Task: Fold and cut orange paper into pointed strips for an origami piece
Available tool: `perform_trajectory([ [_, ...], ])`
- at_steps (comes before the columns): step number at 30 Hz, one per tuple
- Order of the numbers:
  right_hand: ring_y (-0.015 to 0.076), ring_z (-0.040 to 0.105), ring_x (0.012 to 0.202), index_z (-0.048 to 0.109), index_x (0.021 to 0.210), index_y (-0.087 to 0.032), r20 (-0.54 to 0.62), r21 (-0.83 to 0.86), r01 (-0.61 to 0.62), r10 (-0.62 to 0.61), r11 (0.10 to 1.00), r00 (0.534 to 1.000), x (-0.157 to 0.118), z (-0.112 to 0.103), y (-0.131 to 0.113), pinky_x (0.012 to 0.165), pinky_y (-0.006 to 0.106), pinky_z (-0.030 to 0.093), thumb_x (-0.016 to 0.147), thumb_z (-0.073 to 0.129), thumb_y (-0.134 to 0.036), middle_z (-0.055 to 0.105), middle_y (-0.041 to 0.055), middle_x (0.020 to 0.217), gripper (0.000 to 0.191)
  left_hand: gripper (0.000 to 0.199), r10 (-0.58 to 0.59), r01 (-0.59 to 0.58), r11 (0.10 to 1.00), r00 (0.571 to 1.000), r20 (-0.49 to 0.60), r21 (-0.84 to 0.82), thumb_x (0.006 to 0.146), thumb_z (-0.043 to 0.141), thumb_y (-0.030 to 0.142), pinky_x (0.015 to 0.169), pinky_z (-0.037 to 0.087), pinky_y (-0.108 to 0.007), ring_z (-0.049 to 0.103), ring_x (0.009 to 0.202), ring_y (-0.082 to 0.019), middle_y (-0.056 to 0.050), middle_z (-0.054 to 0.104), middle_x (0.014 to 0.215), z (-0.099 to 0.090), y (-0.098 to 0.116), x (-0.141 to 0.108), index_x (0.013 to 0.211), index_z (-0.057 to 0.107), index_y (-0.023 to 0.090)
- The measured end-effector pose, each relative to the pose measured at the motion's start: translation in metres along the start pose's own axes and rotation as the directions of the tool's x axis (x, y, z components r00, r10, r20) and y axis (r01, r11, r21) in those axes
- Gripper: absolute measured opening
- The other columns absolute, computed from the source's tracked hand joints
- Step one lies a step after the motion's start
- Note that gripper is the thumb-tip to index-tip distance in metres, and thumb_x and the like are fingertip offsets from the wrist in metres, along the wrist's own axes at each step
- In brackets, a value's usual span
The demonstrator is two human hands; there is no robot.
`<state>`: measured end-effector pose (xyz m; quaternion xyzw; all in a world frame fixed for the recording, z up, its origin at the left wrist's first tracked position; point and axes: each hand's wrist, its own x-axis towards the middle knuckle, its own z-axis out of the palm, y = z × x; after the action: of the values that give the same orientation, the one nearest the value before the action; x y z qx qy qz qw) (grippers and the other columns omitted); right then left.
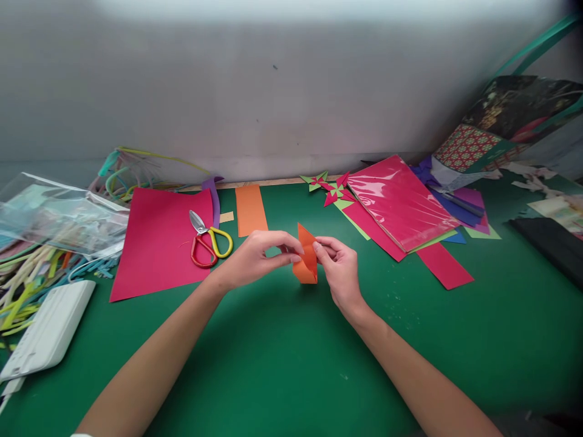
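Between my two hands, just above the green table [273, 352], is a folded piece of orange paper [308, 270] with a pointed top corner. My left hand [257, 258] pinches its left side between thumb and fingers. On the right side, my right hand [337, 264] grips it with the thumb in front and the fingers curled behind. A flat orange paper strip [250, 210] lies beyond my left hand. Scissors [208, 241] with one red and one yellow handle rest partly on a red sheet [155, 243] to the left.
Folded red-and-green paper stars [336, 193] lie at the back, beside a wrapped red paper pack [401, 200]. A white power strip or box [52, 328] and many colourful cords [27, 285] crowd the left. A patterned bag [473, 145] stands at the back right.
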<state>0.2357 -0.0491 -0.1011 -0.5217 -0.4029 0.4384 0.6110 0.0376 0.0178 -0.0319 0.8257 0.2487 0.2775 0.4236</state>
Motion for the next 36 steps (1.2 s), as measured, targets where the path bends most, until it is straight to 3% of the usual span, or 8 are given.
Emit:
perform_trajectory([
  [5,0.0261,0.076,0.086,0.078,0.104,-0.023,0.037,0.008,0.0,0.0,1.0,0.999,-0.002,0.003,0.0,0.074,0.036,0.061,0.093,0.073,-0.046,0.082,0.0066,0.095,0.027,0.011,0.053,-0.028,0.991,0.979,-0.198,0.128,0.1,0.068,0.031,0.077,0.054,-0.028,0.069,0.085,-0.017,-0.003,0.076,0.095,-0.002,-0.003,0.001,0.103,0.073,0.022],
  [10,0.027,0.077,0.088,0.079,0.104,-0.024,0.041,-0.012,0.012,-0.012,1.0,0.999,-0.003,0.004,-0.001,0.074,0.036,0.062,0.093,0.073,-0.046,0.082,0.0061,0.096,0.026,0.01,0.095,-0.023,0.972,0.95,-0.297,0.235,0.101,0.064,0.028,0.078,0.054,-0.029,0.069,0.086,-0.017,-0.003,0.075,0.095,0.0,-0.003,0.003,0.101,0.073,0.022],
  [18,0.0274,0.078,0.093,0.079,0.106,-0.025,0.074,0.012,-0.003,0.002,1.0,0.997,-0.005,0.005,0.0,0.079,0.038,0.063,0.093,0.074,-0.045,0.082,0.0058,0.102,0.024,0.019,0.035,0.038,0.967,0.96,-0.278,0.251,0.105,0.051,0.02,0.08,0.052,-0.03,0.065,0.09,-0.018,-0.005,0.068,0.1,0.011,0.003,0.003,0.107,0.07,0.022],
  [30,0.0255,0.076,0.093,0.079,0.105,-0.027,0.147,-0.005,0.012,-0.011,1.0,0.989,-0.009,0.008,-0.006,0.082,0.037,0.063,0.094,0.071,-0.045,0.081,0.0047,0.105,0.023,0.013,0.107,0.03,0.917,0.942,-0.317,0.397,0.104,0.057,0.022,0.084,0.053,-0.032,0.065,0.094,-0.019,-0.004,0.067,0.101,0.019,-0.01,0.003,0.105,0.07,0.024],
  [33,0.0258,0.076,0.095,0.079,0.106,-0.027,0.168,0.005,0.015,-0.016,1.0,0.986,-0.009,0.009,-0.007,0.084,0.038,0.063,0.095,0.071,-0.045,0.081,0.0045,0.105,0.023,0.013,0.113,0.054,0.896,0.933,-0.343,0.44,0.103,0.06,0.025,0.09,0.054,-0.036,0.064,0.106,-0.022,-0.007,0.064,0.112,0.019,-0.011,0.003,0.111,0.071,0.026],
  [36,0.0258,0.076,0.096,0.08,0.106,-0.027,0.173,-0.005,0.026,-0.024,1.0,0.985,-0.009,0.009,-0.008,0.084,0.037,0.063,0.095,0.07,-0.045,0.081,0.0046,0.107,0.024,0.025,0.053,0.078,0.928,0.94,-0.337,0.364,0.101,0.063,0.03,0.098,0.054,-0.039,0.062,0.119,-0.025,-0.009,0.061,0.13,0.017,-0.011,0.005,0.126,0.068,0.028],
])
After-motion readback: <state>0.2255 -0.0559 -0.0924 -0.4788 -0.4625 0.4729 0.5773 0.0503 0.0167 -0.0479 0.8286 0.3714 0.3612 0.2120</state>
